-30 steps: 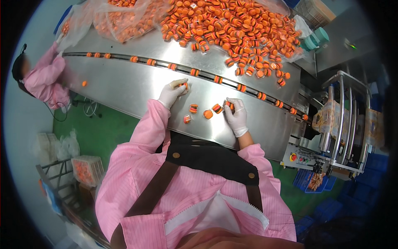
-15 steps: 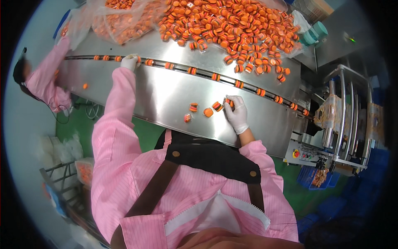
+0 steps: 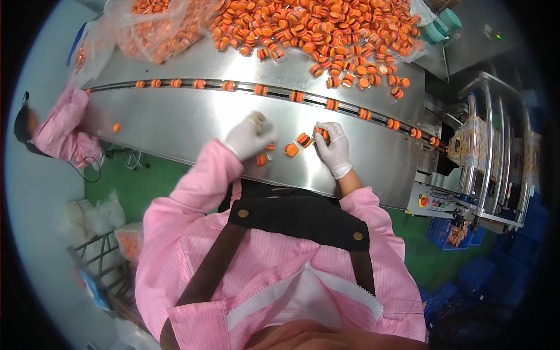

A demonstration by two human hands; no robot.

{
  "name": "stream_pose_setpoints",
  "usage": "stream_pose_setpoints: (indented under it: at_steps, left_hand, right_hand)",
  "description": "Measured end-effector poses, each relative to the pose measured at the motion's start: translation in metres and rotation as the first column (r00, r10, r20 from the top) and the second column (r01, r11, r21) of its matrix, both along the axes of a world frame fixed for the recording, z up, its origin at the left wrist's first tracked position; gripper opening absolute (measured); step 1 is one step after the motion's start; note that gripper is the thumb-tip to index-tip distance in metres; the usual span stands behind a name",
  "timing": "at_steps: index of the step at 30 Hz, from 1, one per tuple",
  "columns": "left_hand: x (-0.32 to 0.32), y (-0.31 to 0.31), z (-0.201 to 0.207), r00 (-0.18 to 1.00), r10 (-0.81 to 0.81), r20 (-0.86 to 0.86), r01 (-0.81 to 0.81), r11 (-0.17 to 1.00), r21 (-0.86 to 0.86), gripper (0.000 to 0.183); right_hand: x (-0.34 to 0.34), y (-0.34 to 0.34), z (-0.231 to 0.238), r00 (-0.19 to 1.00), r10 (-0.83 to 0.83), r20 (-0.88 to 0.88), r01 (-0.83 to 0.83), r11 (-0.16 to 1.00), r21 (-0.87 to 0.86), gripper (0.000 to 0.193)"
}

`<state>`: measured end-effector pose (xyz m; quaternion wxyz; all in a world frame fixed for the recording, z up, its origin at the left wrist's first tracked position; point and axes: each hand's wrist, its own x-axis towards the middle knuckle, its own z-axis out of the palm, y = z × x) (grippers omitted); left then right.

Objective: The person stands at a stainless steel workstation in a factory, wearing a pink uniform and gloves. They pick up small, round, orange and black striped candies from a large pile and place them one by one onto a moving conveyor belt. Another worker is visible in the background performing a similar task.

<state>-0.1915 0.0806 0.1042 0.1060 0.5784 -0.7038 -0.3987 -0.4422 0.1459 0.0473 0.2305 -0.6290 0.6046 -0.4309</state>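
Note:
My right hand point(image 3: 335, 153), in a thin white glove, rests on the steel table point(image 3: 192, 125) with a burger-shaped candy point(image 3: 320, 133) pinched in its fingers. Just left of it lie a tilted layered candy point(image 3: 304, 140) and an orange one point(image 3: 291, 150). My gloved left hand point(image 3: 249, 139) is over the table, its fingers blurred by motion. By its lower edge is a wrapped candy point(image 3: 262, 159), and another point(image 3: 270, 147) shows partly beneath the fingers. Beyond both hands, spaced candies such as this one point(image 3: 296, 96) sit in a narrow conveyor channel point(image 3: 314, 101).
A large heap of candies point(image 3: 315, 35) covers the table's far side, beside a clear plastic bag point(image 3: 154, 38) of more. The channel enters a machine with rollers point(image 3: 484, 140) at right. A co-worker in pink point(image 3: 67, 125) is at far left, near a lone candy point(image 3: 116, 127).
My left hand has left the conveyor channel and come back toward me, over the loose candies. My right hand stays nearly still with its candy. The candies in the channel have shifted.

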Motion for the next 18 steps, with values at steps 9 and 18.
stream_pose_setpoints:
  at_steps: [9, 18]
  left_hand:
    - [0.006, 0.02, -0.036, 0.992, 0.026, -0.122, -0.049, 0.981, -0.185, 0.029]
    - [0.153, -0.114, -0.021, 0.573, 0.505, -0.645, -0.63, 0.775, 0.048, 0.014]
  right_hand:
    - [0.0, 0.0, 0.001, 1.0, 0.011, -0.021, -0.012, 0.999, -0.042, 0.022]
    - [0.001, 0.001, 0.0, 1.0, 0.007, 0.005, -0.007, 0.999, -0.032, 0.022]
